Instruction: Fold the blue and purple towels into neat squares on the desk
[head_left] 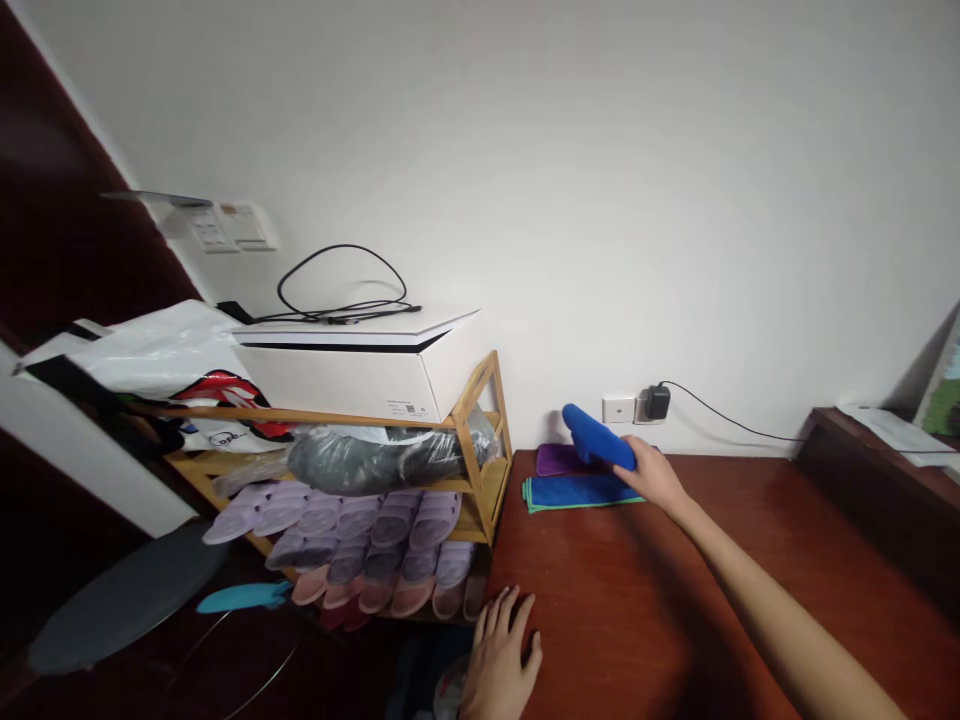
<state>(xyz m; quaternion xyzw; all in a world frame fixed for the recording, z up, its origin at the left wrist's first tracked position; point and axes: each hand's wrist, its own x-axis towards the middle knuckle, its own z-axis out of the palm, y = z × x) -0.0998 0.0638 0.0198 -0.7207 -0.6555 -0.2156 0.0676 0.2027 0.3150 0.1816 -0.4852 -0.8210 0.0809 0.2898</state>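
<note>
The left hand (501,655) lies flat at the near left edge of the desk (637,600), a reddish-brown top with a smooth, faintly glossy wood finish; its fingers are spread, palm down, holding nothing. Farther along, the right arm stretches across the desk, and the right hand (654,474) is closed around one end of a rolled blue cloth (598,437), a soft, rounded tube tilted up to the left, raised above the folded cloths near the wall. Just below it lies a folded blue cloth (581,492), a flat rectangle with a thin green edge showing beneath, and behind that a folded purple cloth (559,459), both of nubby towel-like fabric.

Left of the desk stands a bamboo shoe rack (480,440) of pale slats. Its lower shelves hold rows of rubbery slippers (360,520), lilac above and pink below, and a grey bundle in clear plastic (375,455) sits higher up. On top rests a white cardboard box (360,365) with a small printed label too fine to read, and a looped black cable (341,290) lies on it. On the white wall behind the desk are a socket (619,409) and a black plug adapter (658,401).
</note>
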